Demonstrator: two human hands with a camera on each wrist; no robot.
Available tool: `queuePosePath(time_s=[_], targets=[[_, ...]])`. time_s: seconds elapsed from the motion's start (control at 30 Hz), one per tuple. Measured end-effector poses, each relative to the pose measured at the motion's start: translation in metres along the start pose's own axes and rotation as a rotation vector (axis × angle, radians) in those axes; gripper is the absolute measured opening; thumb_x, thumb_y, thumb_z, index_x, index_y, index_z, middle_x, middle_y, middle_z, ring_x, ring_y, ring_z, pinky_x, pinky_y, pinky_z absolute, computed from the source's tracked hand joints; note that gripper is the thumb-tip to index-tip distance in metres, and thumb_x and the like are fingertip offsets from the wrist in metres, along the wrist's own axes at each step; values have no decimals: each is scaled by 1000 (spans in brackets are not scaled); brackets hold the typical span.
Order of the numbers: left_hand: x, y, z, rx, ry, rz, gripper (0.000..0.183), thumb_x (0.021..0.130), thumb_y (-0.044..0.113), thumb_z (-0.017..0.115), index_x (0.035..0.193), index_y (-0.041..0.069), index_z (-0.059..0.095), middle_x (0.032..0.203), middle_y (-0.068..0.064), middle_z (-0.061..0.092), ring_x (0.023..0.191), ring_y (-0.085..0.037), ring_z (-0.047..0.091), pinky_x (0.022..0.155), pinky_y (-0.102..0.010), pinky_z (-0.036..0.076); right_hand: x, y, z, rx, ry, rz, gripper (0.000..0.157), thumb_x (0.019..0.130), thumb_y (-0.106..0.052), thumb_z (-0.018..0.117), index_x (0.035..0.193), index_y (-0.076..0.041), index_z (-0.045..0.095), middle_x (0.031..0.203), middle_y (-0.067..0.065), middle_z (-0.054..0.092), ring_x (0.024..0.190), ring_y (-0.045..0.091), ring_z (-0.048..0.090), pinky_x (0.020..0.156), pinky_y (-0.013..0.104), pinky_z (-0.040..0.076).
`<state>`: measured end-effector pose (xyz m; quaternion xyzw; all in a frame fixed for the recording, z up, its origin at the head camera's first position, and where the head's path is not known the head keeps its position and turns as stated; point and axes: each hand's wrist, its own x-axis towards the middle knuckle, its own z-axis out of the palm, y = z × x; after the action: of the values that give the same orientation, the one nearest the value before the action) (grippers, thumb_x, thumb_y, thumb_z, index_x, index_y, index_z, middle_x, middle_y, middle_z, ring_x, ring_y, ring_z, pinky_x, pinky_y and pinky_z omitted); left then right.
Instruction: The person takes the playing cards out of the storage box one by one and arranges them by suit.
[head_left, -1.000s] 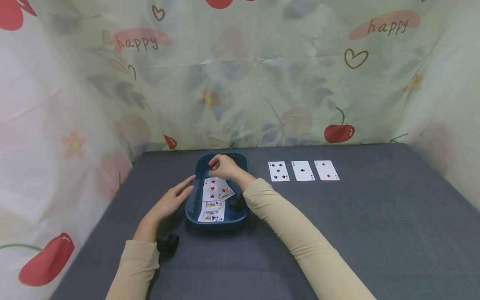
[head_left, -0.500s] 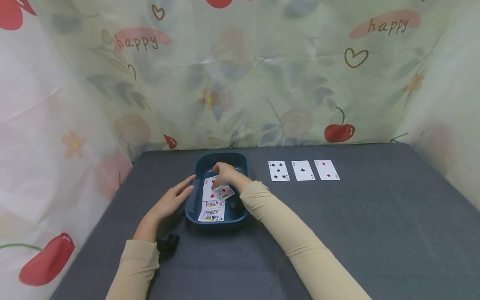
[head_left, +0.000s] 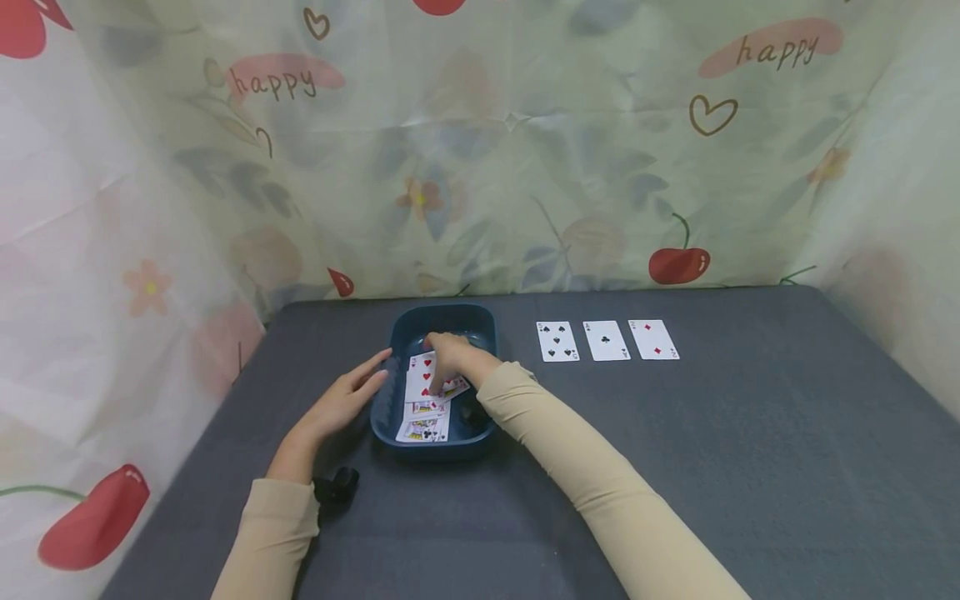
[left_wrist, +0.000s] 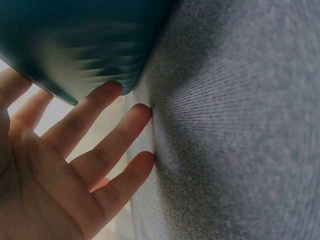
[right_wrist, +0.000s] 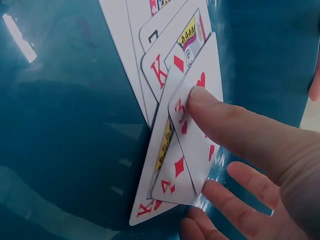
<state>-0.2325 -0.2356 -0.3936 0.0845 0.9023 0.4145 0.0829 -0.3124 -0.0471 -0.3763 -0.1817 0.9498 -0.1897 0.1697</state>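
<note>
In the head view, my right hand (head_left: 456, 357) reaches into a dark blue tray (head_left: 433, 452) over a loose pile of playing cards. Its thumb (right_wrist: 225, 117) rests on the three of hearts (right_wrist: 212, 60), the top card, while the other fingers lie loosely bent by that card's far edge. A diamond card (right_wrist: 175, 180) and kings (right_wrist: 159, 70) lie partly covered beneath. My left hand (head_left: 341, 406) is spread at the tray's left side, fingertips at the rim. In the left wrist view its straight fingers stand close to the tray's outer wall (left_wrist: 95, 55).
Right of the tray, a spade card (head_left: 557, 342), an ace of clubs (head_left: 606, 341) and a two of diamonds (head_left: 654, 340) lie face up in a row. All stand on a grey cloth-covered table (head_left: 720, 467). Patterned curtains (head_left: 517, 167) close off the back and sides.
My right hand has come down and toward me from the tray's back part onto the cards, its thumb moving away from the other fingers. My left hand and the row of cards have stayed put.
</note>
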Motion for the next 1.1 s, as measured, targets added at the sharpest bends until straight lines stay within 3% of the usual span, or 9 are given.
queuePosePath(time_s=[0.17,0.3,0.53,0.73,0.93,1.1], targets=[[0,0,1,-2,-1,-6,54,100,42,37,149,26,23,155,-15,23,139,-39,29,110,-59,25,-3,-1,0,15,24,4,77,66,-18,85,133,-15,46,132,11,46,118,26,48,102,40,42],[-3,6,0,-13,-7,-8,54,100,41,37,149,24,23,154,-16,24,139,-39,29,110,-59,25,-8,-3,-3,76,52,-12,75,66,-8,82,131,-13,44,128,15,44,110,25,50,94,36,47],[0,0,0,-8,-7,-15,54,100,41,36,149,25,22,154,-16,25,139,-39,29,110,-60,25,-13,-6,-15,147,37,-59,58,75,-6,75,126,-10,48,118,11,58,101,23,60,85,32,53],[1,2,0,-5,-13,-31,54,100,43,36,149,27,21,155,-15,22,140,-40,27,110,-61,24,-19,-3,-28,217,22,-108,45,81,-5,69,122,-7,52,116,13,58,95,23,62,71,26,56],[1,2,-1,-2,-13,-46,54,99,44,36,149,27,22,155,-14,22,140,-39,26,110,-61,24,-28,5,-41,335,45,-155,42,85,-4,63,125,-6,50,111,16,63,95,24,64,73,27,56],[1,3,0,17,-4,-42,54,99,43,36,149,26,23,155,-15,22,140,-39,26,111,-59,24,-31,15,-51,385,117,-196,42,86,-4,63,126,-3,50,104,17,67,89,22,64,71,25,53]])
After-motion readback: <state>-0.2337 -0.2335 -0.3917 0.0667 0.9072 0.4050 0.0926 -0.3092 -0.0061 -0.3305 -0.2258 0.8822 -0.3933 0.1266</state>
